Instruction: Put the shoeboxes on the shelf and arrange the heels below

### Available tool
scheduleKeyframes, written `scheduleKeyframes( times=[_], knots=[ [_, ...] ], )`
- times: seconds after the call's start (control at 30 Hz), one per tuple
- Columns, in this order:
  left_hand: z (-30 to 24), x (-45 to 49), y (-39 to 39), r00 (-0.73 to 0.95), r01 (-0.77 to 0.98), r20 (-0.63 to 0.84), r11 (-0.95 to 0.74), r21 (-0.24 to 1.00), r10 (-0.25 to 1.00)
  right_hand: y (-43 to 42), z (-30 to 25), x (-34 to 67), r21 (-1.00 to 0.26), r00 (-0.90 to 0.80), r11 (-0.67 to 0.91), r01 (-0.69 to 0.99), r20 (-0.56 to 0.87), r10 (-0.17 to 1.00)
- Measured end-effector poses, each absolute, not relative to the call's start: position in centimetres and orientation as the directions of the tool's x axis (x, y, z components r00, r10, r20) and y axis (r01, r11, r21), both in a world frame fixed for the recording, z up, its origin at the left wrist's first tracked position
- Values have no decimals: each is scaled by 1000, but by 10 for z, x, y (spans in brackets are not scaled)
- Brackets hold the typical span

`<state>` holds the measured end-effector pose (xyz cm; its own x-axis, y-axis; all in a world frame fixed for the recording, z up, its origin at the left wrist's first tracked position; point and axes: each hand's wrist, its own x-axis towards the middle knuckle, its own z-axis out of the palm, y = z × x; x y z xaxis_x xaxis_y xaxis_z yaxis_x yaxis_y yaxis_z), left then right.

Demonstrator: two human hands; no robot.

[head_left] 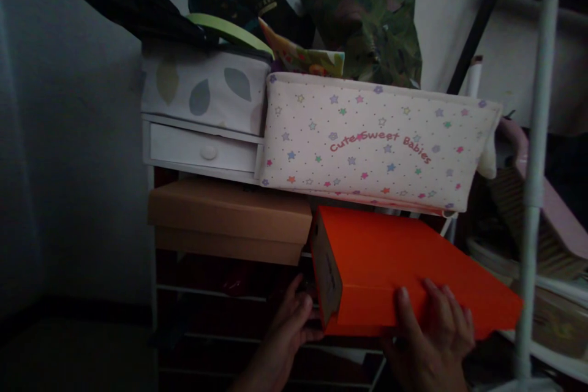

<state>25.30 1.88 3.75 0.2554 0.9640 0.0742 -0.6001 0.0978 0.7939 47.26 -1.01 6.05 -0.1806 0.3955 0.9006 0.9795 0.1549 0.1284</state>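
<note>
Hands: my left hand and right hand clamp the orange box | wrists cut off below | shelf behind left hand too dark

The orange box under the right hand's fingers looks like smooth, matt cardboard. Past the left hand's fingertips, the brown box is dull plain cardboard. Above the fingers, the starred bin is soft printed cloth, and the small drawer looks like painted wood. Right of the fingers stands a pale, smooth pole.
</note>
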Motion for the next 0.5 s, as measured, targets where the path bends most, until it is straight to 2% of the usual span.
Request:
scheduleKeyframes(
  times=[0.13,0.37,0.5],
  knots=[
    [57,253,4,281,-693,117,117,712,952,-13,35,469,103,-151,154,983,927,344],
    [78,268,-10,281,-620,-51,222,752,958,-1,-8,467,10,-46,168,986,977,210],
    [80,273,-12,358,-627,24,222,747,933,5,-32,472,-36,19,209,977,997,80]
  ],
)
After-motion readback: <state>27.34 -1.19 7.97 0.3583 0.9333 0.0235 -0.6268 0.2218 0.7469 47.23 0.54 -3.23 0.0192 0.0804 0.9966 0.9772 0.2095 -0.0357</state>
